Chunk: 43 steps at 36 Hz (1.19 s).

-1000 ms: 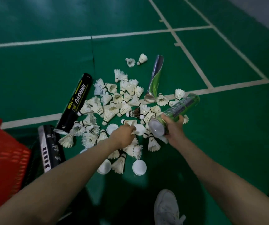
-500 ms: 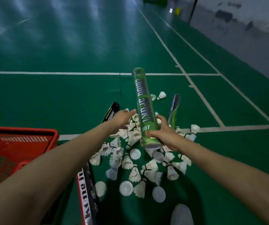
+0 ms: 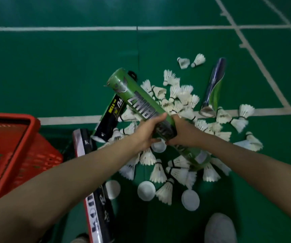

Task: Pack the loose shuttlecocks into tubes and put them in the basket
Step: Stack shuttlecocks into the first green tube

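Note:
Both hands hold a green shuttlecock tube (image 3: 139,100) above the pile, tilted with its far end up-left. My left hand (image 3: 148,134) grips its middle from the left; my right hand (image 3: 181,132) grips it from the right. Several loose white shuttlecocks (image 3: 179,95) lie scattered on the green court floor beneath. The red basket (image 3: 18,148) stands at the left edge.
A black and yellow tube (image 3: 109,118) and a black and white tube (image 3: 95,204) lie near the basket. A blue and green tube (image 3: 213,90) lies to the right of the pile. White round caps (image 3: 146,191) rest on the floor. My shoe (image 3: 220,228) shows at the bottom.
My left hand came off the pile and took hold of the green tube beside my right hand. The tube swung from upright to a tilt towards the basket side.

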Each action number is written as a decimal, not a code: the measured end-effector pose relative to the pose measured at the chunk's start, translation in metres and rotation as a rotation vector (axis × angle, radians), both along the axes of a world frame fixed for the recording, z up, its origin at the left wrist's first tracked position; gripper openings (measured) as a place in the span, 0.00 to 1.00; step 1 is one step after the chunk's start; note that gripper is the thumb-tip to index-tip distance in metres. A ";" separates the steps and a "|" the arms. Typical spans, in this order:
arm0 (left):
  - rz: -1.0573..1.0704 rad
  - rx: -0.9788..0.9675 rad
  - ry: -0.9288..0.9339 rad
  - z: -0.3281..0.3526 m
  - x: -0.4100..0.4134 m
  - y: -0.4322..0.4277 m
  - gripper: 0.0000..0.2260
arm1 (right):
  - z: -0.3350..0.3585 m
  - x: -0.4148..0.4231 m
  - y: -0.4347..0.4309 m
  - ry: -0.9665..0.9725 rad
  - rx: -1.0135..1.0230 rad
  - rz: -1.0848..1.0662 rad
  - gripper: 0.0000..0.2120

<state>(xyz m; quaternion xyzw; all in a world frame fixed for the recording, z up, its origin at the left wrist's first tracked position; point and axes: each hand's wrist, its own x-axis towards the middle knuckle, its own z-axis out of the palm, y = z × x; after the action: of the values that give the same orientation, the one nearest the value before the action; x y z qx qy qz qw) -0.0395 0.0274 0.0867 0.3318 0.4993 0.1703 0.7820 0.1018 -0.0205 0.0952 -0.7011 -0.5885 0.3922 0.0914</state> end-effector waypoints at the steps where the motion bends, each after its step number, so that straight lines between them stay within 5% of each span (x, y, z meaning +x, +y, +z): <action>1: 0.002 0.018 -0.004 -0.005 -0.002 0.000 0.20 | -0.006 0.001 -0.004 -0.019 -0.002 -0.010 0.32; 5: 0.264 0.072 -0.130 -0.005 -0.025 0.020 0.15 | -0.023 0.014 -0.030 -0.217 0.037 0.026 0.31; 9: 0.454 0.017 -0.095 -0.014 -0.042 0.032 0.29 | -0.033 0.024 -0.048 -0.415 -0.048 0.102 0.41; 14: 0.404 0.008 -0.087 -0.029 -0.013 -0.004 0.31 | -0.032 0.016 -0.048 -0.233 0.043 0.041 0.36; 19: 0.367 -0.099 -0.145 -0.044 0.025 -0.037 0.30 | -0.035 0.026 -0.058 -0.435 0.102 0.026 0.43; 27: 0.122 -0.121 -0.103 -0.066 0.051 -0.071 0.17 | -0.071 0.044 -0.107 -0.400 -0.036 -0.071 0.50; 30: -0.103 0.056 0.054 -0.070 0.041 -0.074 0.14 | -0.080 0.048 -0.121 -0.494 -0.046 -0.116 0.49; 34: -0.325 0.659 0.324 -0.099 0.020 -0.080 0.19 | -0.079 0.062 -0.131 -0.509 -0.031 -0.209 0.46; 38: -0.665 1.090 0.526 -0.132 0.006 -0.097 0.07 | -0.076 0.071 -0.134 -0.450 -0.012 -0.284 0.44; 43: -1.104 1.286 0.521 -0.150 0.011 -0.115 0.27 | -0.077 0.069 -0.135 -0.427 -0.043 -0.322 0.43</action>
<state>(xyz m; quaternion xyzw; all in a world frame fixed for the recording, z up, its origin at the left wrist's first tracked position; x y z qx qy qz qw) -0.0285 -0.0875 -0.0630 0.9290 0.2379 -0.0645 0.2761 0.1713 -0.1554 0.0180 -0.8545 -0.4667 0.2279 0.0115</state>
